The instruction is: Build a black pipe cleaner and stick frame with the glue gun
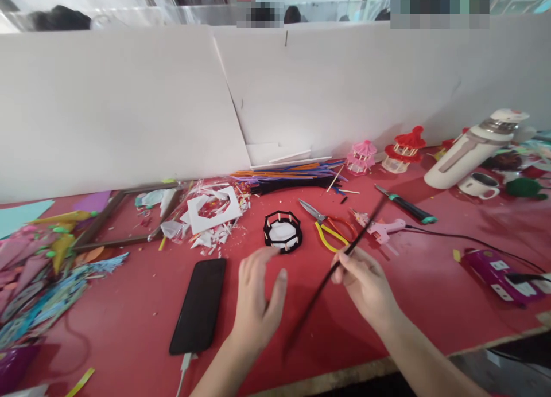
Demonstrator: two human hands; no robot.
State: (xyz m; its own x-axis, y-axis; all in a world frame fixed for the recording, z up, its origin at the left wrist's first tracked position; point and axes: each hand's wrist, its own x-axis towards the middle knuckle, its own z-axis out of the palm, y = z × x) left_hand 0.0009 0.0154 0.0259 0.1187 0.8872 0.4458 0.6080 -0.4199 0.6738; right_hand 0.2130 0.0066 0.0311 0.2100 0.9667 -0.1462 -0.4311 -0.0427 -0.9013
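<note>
My right hand point(364, 282) pinches a long thin black stick point(344, 253) that slants from lower left up to the right and is blurred by motion. My left hand point(258, 299) hovers over the red table point(129, 316) with fingers loosely apart and nothing in it. Just beyond the left hand sits a small black octagonal frame with a white middle and short wooden posts point(283, 232). A black phone point(198, 305) on a charging cable lies to the left of my left hand.
Yellow-handled pliers and scissors point(329, 228), a pink glue gun point(381, 228) and a black tool with a teal tip point(407, 206) lie right of the frame. Coloured sticks point(293, 176), white foam scraps point(213, 213), small pagoda models point(402, 147), a flask point(473, 150) and paper offcuts point(43, 271) crowd the table.
</note>
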